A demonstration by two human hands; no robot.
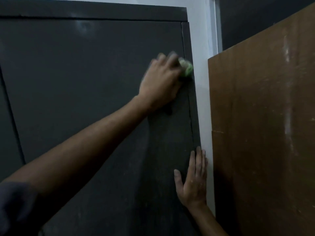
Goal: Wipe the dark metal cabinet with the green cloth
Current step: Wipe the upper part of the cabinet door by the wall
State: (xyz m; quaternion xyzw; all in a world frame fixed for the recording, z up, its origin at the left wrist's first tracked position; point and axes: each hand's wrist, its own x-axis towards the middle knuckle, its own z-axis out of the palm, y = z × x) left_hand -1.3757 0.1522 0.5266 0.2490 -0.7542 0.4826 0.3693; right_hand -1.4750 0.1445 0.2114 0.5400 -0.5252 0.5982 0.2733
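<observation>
The dark metal cabinet (pixel 76 79) fills the left and middle of the view, its door dusty and streaked. My left hand (pixel 160 82) reaches up across the door and holds the bunched green cloth (pixel 186 68) against the cabinet's right edge; the hand is motion-blurred. Only a small part of the cloth shows past the fingers. Lower down, my right hand (pixel 194 179) lies flat with straight fingers on the cabinet's right edge, next to the white wall.
A narrow strip of white wall (pixel 202 99) runs beside the cabinet. A large brown board (pixel 262 133) stands close on the right. A vertical seam (pixel 12 108) runs down the cabinet front at the far left.
</observation>
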